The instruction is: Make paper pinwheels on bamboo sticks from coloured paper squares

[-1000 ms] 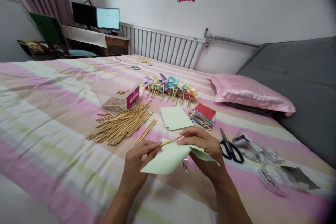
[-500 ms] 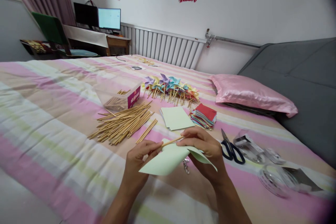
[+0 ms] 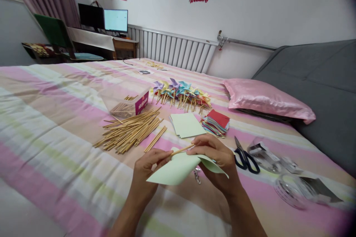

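**Paper and stick in both hands above the striped bed**

Striped bedding (image 3: 55, 118) is serving as the worktop. Near the viewer, the left hand (image 3: 147, 172) is pinching one end of a wooden stick (image 3: 182, 149), fingers closed on it, while the right hand (image 3: 219, 163) is clamping the other end against a curled pale-green paper sheet (image 3: 175, 170), likely to steady both. Farther off are lying loose sticks (image 3: 130, 131), green squares (image 3: 187, 125), coloured paper (image 3: 217, 122) and finished pinwheels (image 3: 180, 90); scissors (image 3: 244, 157) are lying just right.

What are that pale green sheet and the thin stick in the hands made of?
The curled pale green sheet looks like matte craft paper: it bends smoothly without creasing. The thin tan stick seems to be wood or bamboo, straight and unvarnished, like the pile of tan sticks.
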The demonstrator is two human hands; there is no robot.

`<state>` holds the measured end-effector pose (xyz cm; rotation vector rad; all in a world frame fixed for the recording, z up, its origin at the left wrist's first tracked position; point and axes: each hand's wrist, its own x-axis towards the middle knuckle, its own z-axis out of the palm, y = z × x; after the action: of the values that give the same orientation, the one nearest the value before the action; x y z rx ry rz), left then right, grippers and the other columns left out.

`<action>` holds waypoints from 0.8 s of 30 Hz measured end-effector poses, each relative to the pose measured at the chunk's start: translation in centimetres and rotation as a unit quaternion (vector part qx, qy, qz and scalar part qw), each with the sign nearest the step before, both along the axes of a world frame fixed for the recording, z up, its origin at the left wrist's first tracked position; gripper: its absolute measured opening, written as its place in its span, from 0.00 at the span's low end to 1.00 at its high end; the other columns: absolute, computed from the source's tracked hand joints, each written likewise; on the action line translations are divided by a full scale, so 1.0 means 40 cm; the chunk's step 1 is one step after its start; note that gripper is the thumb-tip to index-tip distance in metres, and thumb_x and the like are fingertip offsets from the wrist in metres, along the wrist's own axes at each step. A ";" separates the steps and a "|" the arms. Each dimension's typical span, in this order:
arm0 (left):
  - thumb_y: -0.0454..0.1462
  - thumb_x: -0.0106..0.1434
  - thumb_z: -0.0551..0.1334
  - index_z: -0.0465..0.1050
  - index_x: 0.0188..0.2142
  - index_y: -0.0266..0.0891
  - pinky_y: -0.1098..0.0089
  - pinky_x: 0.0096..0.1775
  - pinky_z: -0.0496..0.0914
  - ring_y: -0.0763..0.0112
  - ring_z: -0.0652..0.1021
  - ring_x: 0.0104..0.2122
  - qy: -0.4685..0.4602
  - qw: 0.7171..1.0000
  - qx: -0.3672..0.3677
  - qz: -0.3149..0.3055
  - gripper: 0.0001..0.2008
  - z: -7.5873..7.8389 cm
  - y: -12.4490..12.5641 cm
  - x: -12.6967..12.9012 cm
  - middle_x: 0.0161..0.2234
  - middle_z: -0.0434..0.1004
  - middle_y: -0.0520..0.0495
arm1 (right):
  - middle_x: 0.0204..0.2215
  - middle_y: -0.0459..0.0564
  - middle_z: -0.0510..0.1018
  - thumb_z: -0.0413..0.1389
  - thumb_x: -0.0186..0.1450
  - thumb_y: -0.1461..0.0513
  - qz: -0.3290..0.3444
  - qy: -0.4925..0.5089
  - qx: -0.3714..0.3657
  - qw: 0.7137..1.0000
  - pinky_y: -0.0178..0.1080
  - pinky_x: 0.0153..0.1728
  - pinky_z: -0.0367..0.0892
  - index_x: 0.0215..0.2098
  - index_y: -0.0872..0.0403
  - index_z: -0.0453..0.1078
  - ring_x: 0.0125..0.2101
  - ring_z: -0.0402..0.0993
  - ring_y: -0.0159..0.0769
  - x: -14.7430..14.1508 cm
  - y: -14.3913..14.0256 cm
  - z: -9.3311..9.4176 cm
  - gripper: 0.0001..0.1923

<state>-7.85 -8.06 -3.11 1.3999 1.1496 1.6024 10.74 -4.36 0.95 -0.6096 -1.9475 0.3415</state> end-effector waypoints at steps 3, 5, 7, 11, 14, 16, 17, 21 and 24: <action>0.35 0.51 0.66 0.81 0.34 0.46 0.71 0.31 0.69 0.65 0.76 0.31 -0.004 1.000 -0.003 -0.008 0.09 -0.004 0.001 -0.001 0.29 0.78 0.44 | 0.34 0.51 0.73 0.58 0.59 0.67 0.003 0.002 0.001 1.000 0.35 0.35 0.70 0.35 0.52 0.76 0.34 0.74 0.34 0.000 0.000 0.000 0.07; 0.35 0.52 0.66 0.81 0.34 0.46 0.71 0.31 0.68 0.65 0.76 0.31 -0.002 1.000 0.000 -0.020 0.09 -0.007 0.000 -0.001 0.30 0.78 0.45 | 0.34 0.51 0.73 0.58 0.59 0.68 0.005 0.000 -0.001 1.000 0.35 0.34 0.70 0.35 0.51 0.76 0.34 0.73 0.34 0.002 -0.001 0.000 0.08; 0.35 0.52 0.66 0.81 0.35 0.47 0.71 0.32 0.68 0.65 0.76 0.31 0.004 0.999 0.004 -0.034 0.09 -0.010 0.000 -0.002 0.30 0.78 0.45 | 0.33 0.50 0.72 0.58 0.59 0.68 0.007 -0.004 -0.004 1.000 0.35 0.33 0.69 0.35 0.51 0.76 0.33 0.73 0.34 0.004 -0.003 0.001 0.08; 0.36 0.54 0.66 0.80 0.36 0.46 0.71 0.32 0.67 0.66 0.76 0.31 0.008 0.999 0.002 -0.040 0.09 -0.015 0.002 -0.002 0.30 0.77 0.45 | 0.33 0.50 0.72 0.58 0.59 0.68 0.008 -0.012 0.001 1.000 0.35 0.34 0.69 0.35 0.52 0.76 0.33 0.73 0.33 0.008 -0.006 0.005 0.08; 0.37 0.55 0.65 0.80 0.36 0.44 0.71 0.31 0.67 0.65 0.76 0.31 0.016 0.999 -0.011 -0.039 0.08 -0.019 0.003 -0.001 0.31 0.77 0.44 | 0.34 0.51 0.73 0.58 0.59 0.68 0.007 -0.019 0.007 1.000 0.35 0.35 0.69 0.35 0.52 0.76 0.34 0.73 0.34 0.008 -0.006 0.008 0.08; 0.38 0.55 0.65 0.80 0.36 0.42 0.70 0.31 0.67 0.65 0.76 0.31 0.021 0.999 -0.018 -0.039 0.09 -0.019 0.003 -0.002 0.31 0.77 0.43 | 0.34 0.51 0.73 0.58 0.59 0.67 0.008 -0.022 0.010 1.000 0.35 0.35 0.69 0.35 0.52 0.75 0.34 0.73 0.34 0.009 -0.006 0.010 0.08; 0.38 0.55 0.65 0.80 0.36 0.42 0.70 0.31 0.67 0.65 0.76 0.31 0.022 0.999 -0.020 -0.039 0.09 -0.019 0.002 -0.002 0.31 0.77 0.43 | 0.34 0.51 0.73 0.58 0.59 0.67 0.009 -0.023 0.011 1.000 0.35 0.35 0.70 0.35 0.52 0.75 0.34 0.74 0.34 0.009 -0.006 0.011 0.08; 0.38 0.54 0.65 0.80 0.36 0.40 0.70 0.31 0.68 0.64 0.76 0.31 0.023 0.999 -0.020 -0.044 0.09 -0.014 0.000 -0.003 0.31 0.77 0.43 | 0.34 0.51 0.73 0.58 0.58 0.68 0.011 -0.018 0.019 1.000 0.35 0.36 0.70 0.35 0.53 0.75 0.35 0.74 0.34 0.010 -0.009 0.012 0.08; 0.38 0.54 0.65 0.80 0.36 0.41 0.70 0.31 0.68 0.64 0.76 0.31 0.023 0.998 -0.016 -0.049 0.09 -0.013 -0.001 -0.004 0.31 0.77 0.43 | 0.34 0.52 0.73 0.58 0.58 0.69 0.015 -0.013 0.020 1.000 0.35 0.36 0.69 0.35 0.54 0.75 0.35 0.74 0.34 0.010 -0.010 0.011 0.08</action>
<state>-8.03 -8.11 -3.63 1.4571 1.1110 1.4831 11.14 -4.75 1.40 -0.5628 -1.9857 0.3140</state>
